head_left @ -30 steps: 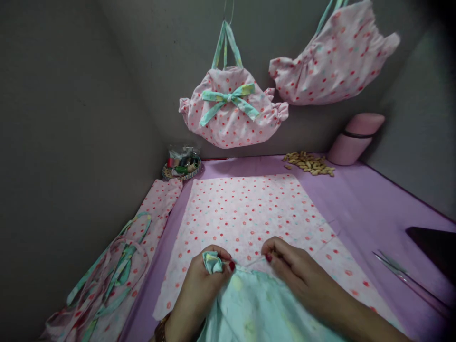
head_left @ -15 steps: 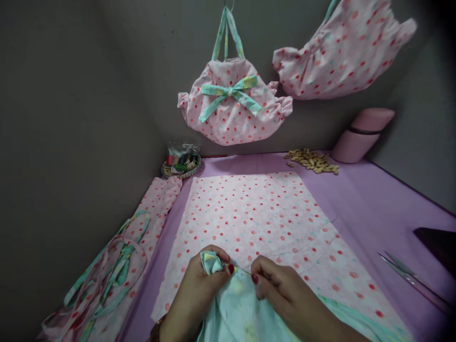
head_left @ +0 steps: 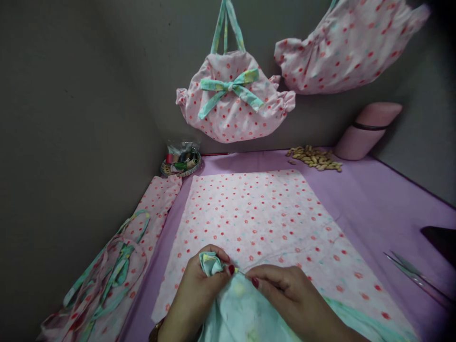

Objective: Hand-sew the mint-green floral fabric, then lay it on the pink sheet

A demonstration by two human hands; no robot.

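Observation:
Mint green fabric (head_left: 242, 308) with yellow patches hangs below my two hands at the bottom centre. My left hand (head_left: 201, 289) pinches its gathered top edge, a folded bunch poking out above the fingers. Just to the right, my right hand (head_left: 285, 289) has thumb and forefinger closed on a thin needle whose tip end meets the fabric by my left thumb. A fine thread trails over the pink dotted cloth (head_left: 245, 204), which lies flat beneath and beyond the hands.
Pink bags (head_left: 231, 118) hang at the back. A thread basket (head_left: 181, 166), peanuts (head_left: 315, 159) and a pink bottle (head_left: 366, 133) stand along the rear. Scissors (head_left: 413, 273) and a dark object (head_left: 440, 242) lie right; straps (head_left: 117, 270) lie left on folded cloth.
My right hand has come slightly closer to the left one, its fingers lying flatter along the needle at the fabric. The left hand keeps its pinch. The view has shifted a little.

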